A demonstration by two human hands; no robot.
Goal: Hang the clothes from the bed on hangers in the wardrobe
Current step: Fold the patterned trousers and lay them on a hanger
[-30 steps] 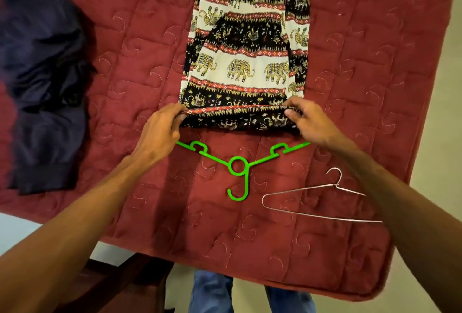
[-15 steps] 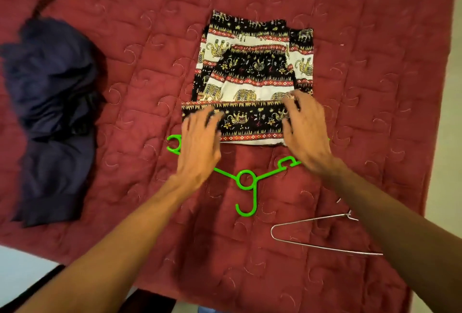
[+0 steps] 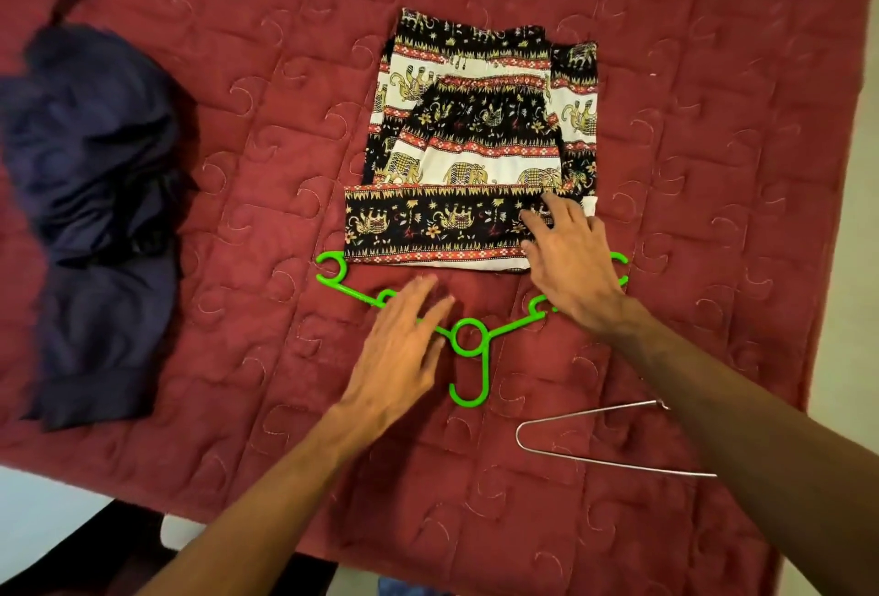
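Garment (image 3: 475, 158) in elephant print lies folded at centre frame on the red quilt (image 3: 285, 72). Its near band is laid over the green hanger (image 3: 468, 343), whose long axis runs left to right and whose hook points to the lower edge. The right hand (image 3: 571, 262) presses flat, fingers spread, on the band's right end. The left hand (image 3: 404, 348), fingers straight, is over the hanger's left arm. A wire hanger (image 3: 594, 457) lies lower right and a navy bundle (image 3: 95, 215) lies far left.

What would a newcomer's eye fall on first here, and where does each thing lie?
The elephant-print garment lies folded on the red quilt, its near edge meeting the bright green hanger. The right hand rests on that edge; the left hand covers part of the hanger. A dark blue garment lies bunched at the left.
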